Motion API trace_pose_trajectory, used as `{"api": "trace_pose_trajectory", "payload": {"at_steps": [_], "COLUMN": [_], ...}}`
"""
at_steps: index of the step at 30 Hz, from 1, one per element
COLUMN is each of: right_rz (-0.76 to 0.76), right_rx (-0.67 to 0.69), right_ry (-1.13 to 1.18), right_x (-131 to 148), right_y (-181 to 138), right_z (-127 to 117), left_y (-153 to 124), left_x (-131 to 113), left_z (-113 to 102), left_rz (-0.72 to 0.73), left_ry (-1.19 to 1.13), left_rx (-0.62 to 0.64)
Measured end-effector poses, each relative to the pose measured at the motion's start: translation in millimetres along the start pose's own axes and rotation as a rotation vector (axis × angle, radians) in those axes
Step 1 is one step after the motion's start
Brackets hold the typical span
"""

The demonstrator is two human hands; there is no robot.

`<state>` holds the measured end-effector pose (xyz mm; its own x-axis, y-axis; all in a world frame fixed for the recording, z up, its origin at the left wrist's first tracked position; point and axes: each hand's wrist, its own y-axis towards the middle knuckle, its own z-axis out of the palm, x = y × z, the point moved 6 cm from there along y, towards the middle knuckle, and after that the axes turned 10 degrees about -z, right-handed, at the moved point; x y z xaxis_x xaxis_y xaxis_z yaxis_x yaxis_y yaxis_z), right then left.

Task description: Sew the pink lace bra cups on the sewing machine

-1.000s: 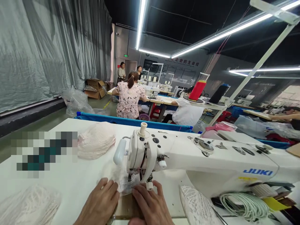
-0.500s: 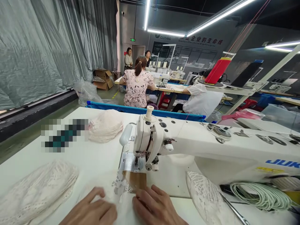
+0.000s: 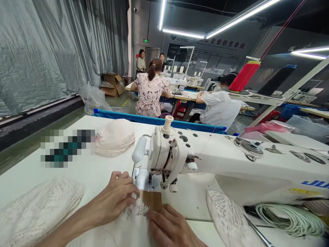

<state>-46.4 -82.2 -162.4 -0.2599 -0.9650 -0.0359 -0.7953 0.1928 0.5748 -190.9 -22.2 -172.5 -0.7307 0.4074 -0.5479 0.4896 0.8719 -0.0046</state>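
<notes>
A white sewing machine point(image 3: 167, 154) stands in front of me, its presser foot over a metal needle plate point(image 3: 144, 179). My left hand point(image 3: 118, 197) is just left of and below the plate, fingers closed on the edge of a piece of white lace fabric point(image 3: 140, 207). My right hand point(image 3: 171, 223) rests by a brown patch point(image 3: 152, 200) on the machine bed, with curled fingers at the lace's right edge. Both hands are apart from the needle. The lace hangs down towards me between them, partly blurred.
Lace stacks lie at left point(image 3: 48, 209) and behind point(image 3: 115, 137). Right of my hands are a lace piece point(image 3: 226, 212), metal scissors or tweezers point(image 3: 259, 233) and coiled pale green cord point(image 3: 290, 216). Thread cones point(image 3: 245, 77) stand at right. Several people are beyond the blue-edged table.
My left hand has moved forward and right, closer to the needle plate, and now pinches the lace's edge. My right hand has barely moved. The view has shifted slightly.
</notes>
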Motion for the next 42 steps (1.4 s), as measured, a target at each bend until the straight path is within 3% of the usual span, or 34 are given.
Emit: {"api": "trace_pose_trajectory", "payload": {"at_steps": [17,29,35,39,42], "right_rz": [0.089,0.041,0.076,0.073,0.082], "right_rx": [0.090,-0.010,-0.047,-0.069,-0.079], "right_ry": [-0.049,-0.144,-0.319,-0.363,-0.344], "right_x": [-8.7,-8.8,-12.0,-12.3,-12.0], "right_y": [-6.4,-4.0,-7.7,-8.5,-7.6], "right_z": [15.1,14.7,13.8,15.5,15.4], "left_y": [3.5,9.3,28.5,11.4,-0.5], "left_x": [1.5,3.8,-11.6,-28.0,-31.3], "left_z": [18.0,19.7,5.6,-2.5,2.5], "left_rz": [-0.036,-0.035,0.173,0.168,0.133], "left_ry": [0.068,0.036,0.259,0.393,0.431], "left_rx": [-0.127,-0.140,-0.344,-0.568,-0.642]}}
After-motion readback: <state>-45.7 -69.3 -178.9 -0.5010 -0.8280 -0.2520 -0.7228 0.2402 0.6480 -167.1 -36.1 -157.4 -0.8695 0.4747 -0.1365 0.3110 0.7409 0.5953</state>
